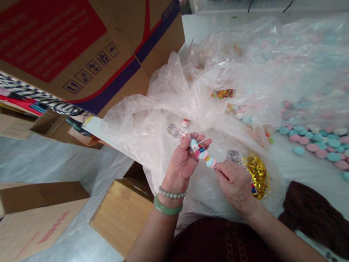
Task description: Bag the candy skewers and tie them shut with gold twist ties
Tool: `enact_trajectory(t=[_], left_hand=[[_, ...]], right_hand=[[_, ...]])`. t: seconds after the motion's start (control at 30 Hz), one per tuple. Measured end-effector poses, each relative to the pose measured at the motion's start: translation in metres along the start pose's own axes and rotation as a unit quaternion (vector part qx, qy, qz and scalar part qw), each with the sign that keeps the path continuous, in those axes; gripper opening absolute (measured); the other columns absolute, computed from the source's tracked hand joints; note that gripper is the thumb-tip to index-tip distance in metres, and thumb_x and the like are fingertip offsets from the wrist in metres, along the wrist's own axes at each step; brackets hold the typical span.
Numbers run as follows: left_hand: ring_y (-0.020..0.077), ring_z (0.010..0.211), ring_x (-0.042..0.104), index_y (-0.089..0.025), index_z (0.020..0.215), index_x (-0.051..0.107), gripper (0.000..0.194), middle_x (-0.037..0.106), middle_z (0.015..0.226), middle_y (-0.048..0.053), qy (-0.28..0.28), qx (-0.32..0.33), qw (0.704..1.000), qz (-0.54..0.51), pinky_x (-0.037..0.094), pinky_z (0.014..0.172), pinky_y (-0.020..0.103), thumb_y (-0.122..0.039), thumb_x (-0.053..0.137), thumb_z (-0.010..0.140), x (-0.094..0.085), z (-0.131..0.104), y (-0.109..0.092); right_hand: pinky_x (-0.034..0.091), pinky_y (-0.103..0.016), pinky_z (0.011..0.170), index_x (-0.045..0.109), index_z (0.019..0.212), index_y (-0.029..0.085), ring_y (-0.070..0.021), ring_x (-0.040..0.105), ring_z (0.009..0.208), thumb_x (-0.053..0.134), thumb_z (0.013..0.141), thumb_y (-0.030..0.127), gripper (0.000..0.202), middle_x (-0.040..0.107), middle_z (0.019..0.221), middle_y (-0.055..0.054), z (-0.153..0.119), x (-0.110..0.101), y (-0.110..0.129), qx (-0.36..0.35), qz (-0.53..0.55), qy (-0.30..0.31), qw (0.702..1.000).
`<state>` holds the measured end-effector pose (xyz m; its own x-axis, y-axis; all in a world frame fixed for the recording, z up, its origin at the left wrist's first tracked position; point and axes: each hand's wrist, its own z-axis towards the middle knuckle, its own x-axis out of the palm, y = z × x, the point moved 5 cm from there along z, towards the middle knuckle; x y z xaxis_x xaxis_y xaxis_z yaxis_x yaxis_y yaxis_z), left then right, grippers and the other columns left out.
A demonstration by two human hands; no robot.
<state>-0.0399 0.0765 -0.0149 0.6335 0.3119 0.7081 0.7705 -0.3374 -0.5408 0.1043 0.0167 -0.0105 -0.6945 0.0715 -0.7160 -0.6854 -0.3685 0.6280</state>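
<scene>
My left hand [181, 164], with a bead bracelet and a green bangle on its wrist, is closed around a slim clear packet of pastel candies [211, 162]. Pink, blue and yellow round pieces show in a row at the packet's lower end, and a white-and-blue printed part lies by the left fingers. The thumb and forefinger of my right hand [233, 185] pinch the packet's tip. Just right of that hand is a bundle of gold twist ties [256, 175]. Under both hands spreads crumpled clear plastic [150, 133], with a printed label [176, 131] near the left fingers.
Many loose pink, blue and white discs [329, 144] lie at the right, partly under plastic sheeting. A large cardboard box [79, 29] stands at the upper left. Dark brown cloth [316, 217] rests at the right. On the floor are an open carton [42, 213] and a wooden stool [124, 212].
</scene>
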Motion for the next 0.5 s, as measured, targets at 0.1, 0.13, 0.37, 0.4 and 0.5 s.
enact_trajectory(t=[0.1, 0.13, 0.37, 0.4, 0.5], left_hand=[[0.0163, 0.087, 0.067, -0.017, 0.079, 0.06, 0.019, 0.064, 0.082, 0.002, 0.004, 0.021, 1.0, -0.013, 0.05, 0.093, 0.036, -0.034, 0.058, 0.089, 0.001, 0.0, 0.0], [0.017, 0.089, 0.067, -0.017, 0.079, 0.06, 0.019, 0.064, 0.083, 0.001, 0.003, 0.025, 1.0, -0.013, 0.05, 0.093, 0.036, -0.034, 0.058, 0.089, 0.001, 0.0, 0.002], [0.0221, 0.09, 0.069, -0.017, 0.081, 0.06, 0.028, 0.067, 0.084, 0.003, 0.02, 0.07, 0.996, 0.054, 0.047, 0.092, 0.038, -0.043, 0.057, 0.088, 0.005, -0.004, 0.01], [0.0233, 0.091, 0.069, -0.017, 0.082, 0.061, 0.029, 0.068, 0.086, 0.004, 0.017, 0.062, 0.996, 0.063, 0.048, 0.09, 0.038, -0.044, 0.056, 0.089, 0.004, -0.004, 0.011], [0.0245, 0.094, 0.069, -0.017, 0.084, 0.06, 0.031, 0.069, 0.091, 0.006, -0.002, 0.016, 0.998, 0.062, 0.049, 0.086, 0.037, -0.044, 0.048, 0.092, 0.001, -0.003, 0.01]], right_hand=[[0.033, -0.027, 0.062, 0.064, 0.073, 0.019, -0.0134, 0.054, 0.065, 0.049, 0.091, 0.018, 0.024, 0.058, 0.067, -0.002, 0.001, 0.002, -0.001, -0.001, 0.01, 0.008, 1.0], [0.033, -0.026, 0.062, 0.064, 0.073, 0.019, -0.0131, 0.054, 0.065, 0.049, 0.091, 0.018, 0.024, 0.058, 0.067, -0.001, 0.002, 0.003, -0.001, 0.002, 0.015, 0.014, 1.0], [0.032, -0.025, 0.06, 0.062, 0.067, 0.019, -0.0118, 0.053, 0.063, 0.053, 0.089, 0.021, 0.024, 0.058, 0.065, 0.0, 0.002, 0.009, -0.009, 0.023, 0.044, 0.024, 0.998], [0.033, -0.025, 0.06, 0.062, 0.067, 0.019, -0.012, 0.054, 0.063, 0.053, 0.089, 0.021, 0.024, 0.059, 0.066, 0.0, 0.002, 0.01, -0.01, 0.022, 0.045, 0.027, 0.998], [0.034, -0.025, 0.062, 0.063, 0.068, 0.019, -0.0126, 0.056, 0.066, 0.053, 0.088, 0.021, 0.022, 0.061, 0.068, 0.0, 0.001, 0.013, -0.012, 0.03, 0.059, 0.043, 0.997]])
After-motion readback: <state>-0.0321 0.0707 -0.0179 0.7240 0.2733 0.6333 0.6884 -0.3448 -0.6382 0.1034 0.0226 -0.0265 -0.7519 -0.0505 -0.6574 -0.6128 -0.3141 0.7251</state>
